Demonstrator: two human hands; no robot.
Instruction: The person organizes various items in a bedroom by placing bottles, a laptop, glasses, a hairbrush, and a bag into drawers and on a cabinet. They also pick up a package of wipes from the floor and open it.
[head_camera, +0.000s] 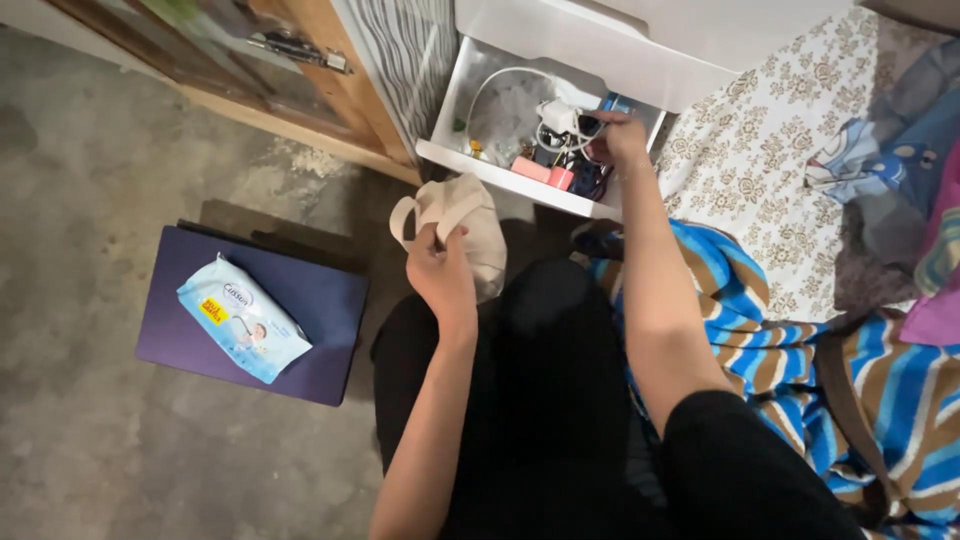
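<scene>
A grey concrete floor (90, 200) fills the left of the view, and a striped blue and brown blanket (800, 370) lies on the right over a cream patterned sheet (760, 140). Between them stands a white drawer unit (640, 40) with its lower drawer (500, 172) pulled open toward the person. On the floor to the left sits a flat dark purple box (310, 300), and on it lies a pale blue soft pack of wipes (243, 318), its long axis running diagonally.

The right hand (622, 135) is reaching into the far right corner of the open drawer, among a tangle of white cables (520, 85), a white charger block (558, 115) and small pink things (545, 172). Its fingers curl down into the clutter, but what they pinch, if anything, is hidden, so I cannot tell whether they grip.

The left hand (440, 265) is held nearer the body, just in front of the drawer's front edge. Its fingers are pressed together around a beige cloth bag (470, 225), gripping it by the gathered fabric near one loop handle. The bag looks soft, crumpled and light, bunched upward from the hand with its long axis pointing toward the drawer. The drawer's contents lie just beyond the bag, closer to the right hand than the left.
</scene>
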